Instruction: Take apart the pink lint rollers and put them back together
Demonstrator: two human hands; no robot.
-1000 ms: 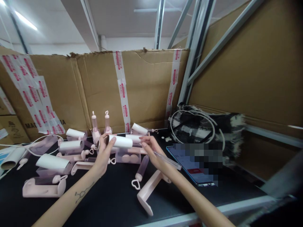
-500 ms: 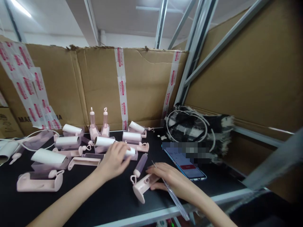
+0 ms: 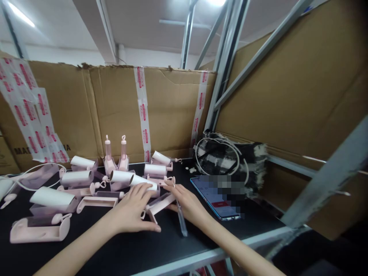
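My right hand (image 3: 188, 202) grips a pale pink bracket-like holder (image 3: 161, 204) by its far end and also keeps a slim tool with a clear handle (image 3: 181, 220) between its fingers. Just left of that holder is my left hand (image 3: 133, 211), thumb and fingers spread, holding nothing. Its fingertips lie by a white roll (image 3: 143, 182) that rests on a translucent case; whether they touch it I cannot tell. The purple tube seen beside the holder is mostly hidden now by the holder and my left hand.
White rolls (image 3: 76, 178), pink holders (image 3: 40, 233) and translucent cases cover the black tabletop's left side. Two pink pieces with upright tubes (image 3: 123, 149) stand at the back. A phone (image 3: 214, 201) lies right, before checkered cloth (image 3: 253, 157) and a white cable (image 3: 238, 163). Cardboard (image 3: 117, 107) walls the back.
My right hand has brought the pink holder left and farther back, over the purple tube. My left hand has come off the white roll and opened nearer the holder. The view has shifted slightly.
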